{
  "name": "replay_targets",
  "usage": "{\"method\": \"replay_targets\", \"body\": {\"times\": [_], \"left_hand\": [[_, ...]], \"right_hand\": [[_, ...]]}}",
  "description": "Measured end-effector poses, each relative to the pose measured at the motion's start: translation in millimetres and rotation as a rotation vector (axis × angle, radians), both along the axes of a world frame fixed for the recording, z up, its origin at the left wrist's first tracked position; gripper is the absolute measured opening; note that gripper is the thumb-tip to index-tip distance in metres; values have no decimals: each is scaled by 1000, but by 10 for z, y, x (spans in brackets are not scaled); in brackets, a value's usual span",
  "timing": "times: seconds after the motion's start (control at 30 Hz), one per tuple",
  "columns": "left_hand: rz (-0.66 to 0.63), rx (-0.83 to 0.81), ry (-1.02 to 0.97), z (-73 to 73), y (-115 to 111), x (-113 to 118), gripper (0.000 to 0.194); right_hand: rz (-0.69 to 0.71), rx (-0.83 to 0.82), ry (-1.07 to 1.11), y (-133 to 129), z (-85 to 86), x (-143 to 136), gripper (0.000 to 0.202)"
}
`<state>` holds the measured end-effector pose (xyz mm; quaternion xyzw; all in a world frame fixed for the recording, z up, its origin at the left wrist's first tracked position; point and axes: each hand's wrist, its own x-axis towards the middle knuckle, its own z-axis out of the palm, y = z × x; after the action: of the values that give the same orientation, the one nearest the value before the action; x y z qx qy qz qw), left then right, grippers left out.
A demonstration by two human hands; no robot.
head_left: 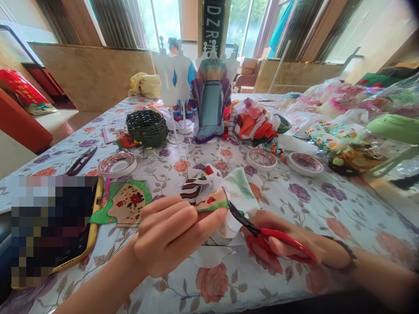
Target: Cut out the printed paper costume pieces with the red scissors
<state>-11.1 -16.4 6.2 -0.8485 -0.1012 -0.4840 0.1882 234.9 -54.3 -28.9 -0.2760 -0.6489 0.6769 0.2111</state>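
Note:
In the middle of the head view, my left hand (170, 235) pinches a small tan and green floral fabric piece (212, 199). My right hand (278, 240) is wrapped round the red handles of black-bladed scissors (244, 220); the blade tips touch or nearly touch the right edge of that piece. White and striped fabric scraps (240, 187) lie behind and under the hands. Left of my left hand, a green-edged floral cut-out (129, 203) lies flat on the table.
The flowered tablecloth (212, 283) bears a phone (78, 244), thread snips (81, 160), tape rolls (118, 163), a dark woven basket (146, 127), white mannequins (172, 78), a dressed form (211, 104) and bundled fabric (253, 122). Plastic bags (347, 100) lie at right. A person's head (173, 46) shows far back.

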Motion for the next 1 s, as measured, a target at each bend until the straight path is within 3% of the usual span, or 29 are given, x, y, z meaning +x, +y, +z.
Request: {"method": "replay_targets", "body": {"times": [0.2,0.47,0.67,0.83,1.0], "left_hand": [[-26,-1,25,34,14,18,27],[-11,-4,27,29,-2,22,25],[-12,12,35,17,6,14,29],[-12,-4,35,24,-1,9,25],[-22,-1,55,38,11,25,32]], "right_hand": [[-16,7,39,3,-41,1,61],[-80,21,-8,-31,63,-39,63],[-25,15,1,-11,37,-32,63],[-123,0,-46,-48,84,-46,64],[-51,29,-10,-14,28,-24,67]]}}
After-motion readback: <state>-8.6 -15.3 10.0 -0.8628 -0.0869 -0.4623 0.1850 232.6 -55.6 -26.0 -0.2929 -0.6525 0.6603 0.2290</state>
